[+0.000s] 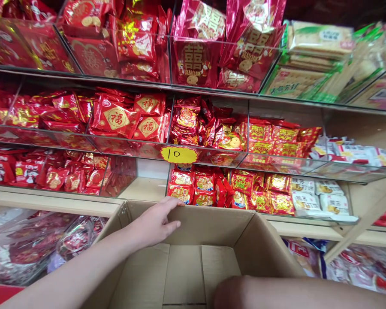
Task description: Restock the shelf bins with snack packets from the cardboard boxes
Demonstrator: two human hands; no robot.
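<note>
With my left hand (154,219) spread at the box's (212,223) far rim, my right hand's (230,292) grip too blurred to tell, a careless shove could jostle the packets (204,182).

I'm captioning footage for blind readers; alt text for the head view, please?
A person's left hand rests at the far rim of an open cardboard box, facing shelves of mostly red snack packets and a yellow "10" tag; a blurred limb crosses the box's lower right.

Left hand (154,223) at the cardboard box (209,223), far rim; right hand (230,292) blurred, low; red packets (117,116) crowding the shelves (151,187)!
</note>
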